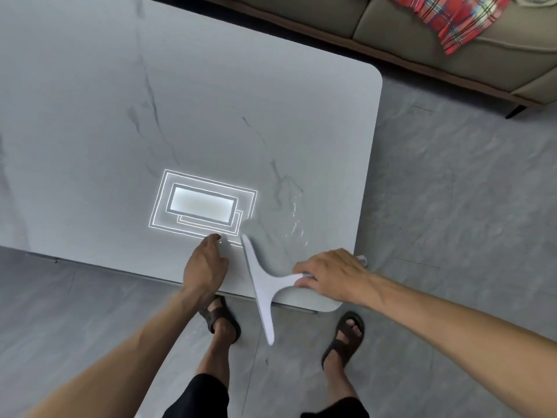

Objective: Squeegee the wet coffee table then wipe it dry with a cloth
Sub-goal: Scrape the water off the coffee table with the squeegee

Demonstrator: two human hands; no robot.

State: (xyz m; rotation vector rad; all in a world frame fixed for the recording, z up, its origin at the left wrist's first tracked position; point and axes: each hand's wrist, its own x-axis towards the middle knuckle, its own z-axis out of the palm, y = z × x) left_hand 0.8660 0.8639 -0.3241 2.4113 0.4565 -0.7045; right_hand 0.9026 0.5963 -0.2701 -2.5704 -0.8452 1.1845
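Observation:
A white T-shaped squeegee (pixel 262 285) lies on the near right corner of the pale grey marble coffee table (pixel 211 116). Its long blade runs from the tabletop out past the near edge, over the floor. My right hand (pixel 331 277) is shut on the squeegee's handle. My left hand (pixel 206 265) rests on the tabletop just left of the blade, fingers bent, holding nothing. Water streaks and droplets (pixel 294 215) glisten on the surface beyond the blade. A red plaid cloth (pixel 458 19) lies on the sofa at the top right.
A beige sofa (pixel 422 49) stands beyond the table's far right side. Grey tiled floor (pixel 452 206) surrounds the table. My feet in dark sandals (pixel 343 336) stand at the near edge. A ceiling light's reflection (pixel 202 205) shines on the tabletop.

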